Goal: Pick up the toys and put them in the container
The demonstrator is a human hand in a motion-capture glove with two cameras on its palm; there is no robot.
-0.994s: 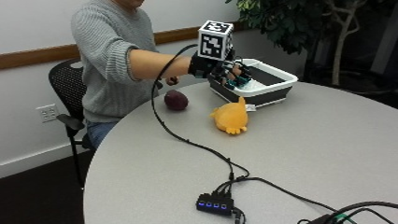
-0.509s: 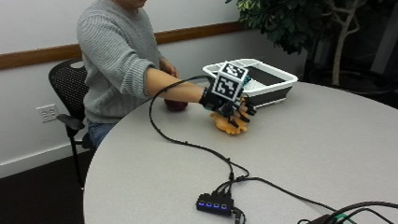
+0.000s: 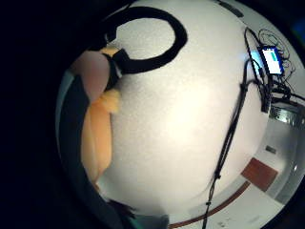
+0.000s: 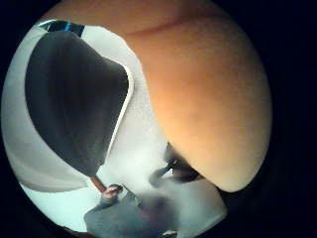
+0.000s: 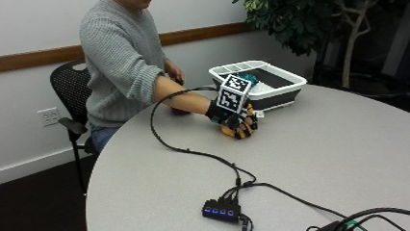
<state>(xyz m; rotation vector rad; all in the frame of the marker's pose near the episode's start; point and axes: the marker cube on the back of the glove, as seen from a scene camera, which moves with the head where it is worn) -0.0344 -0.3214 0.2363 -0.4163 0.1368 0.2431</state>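
Grasp step: the right hand curls its fingers around the orange toy on the tabletop. Next move, as judged: lift and carry it to the container near the far edge.

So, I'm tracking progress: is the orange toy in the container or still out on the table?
Out. The orange toy lies on the table beside the container, under the gloved right hand.

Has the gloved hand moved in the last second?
Yes. The gloved right hand came away from the container and down onto the orange toy on the table.
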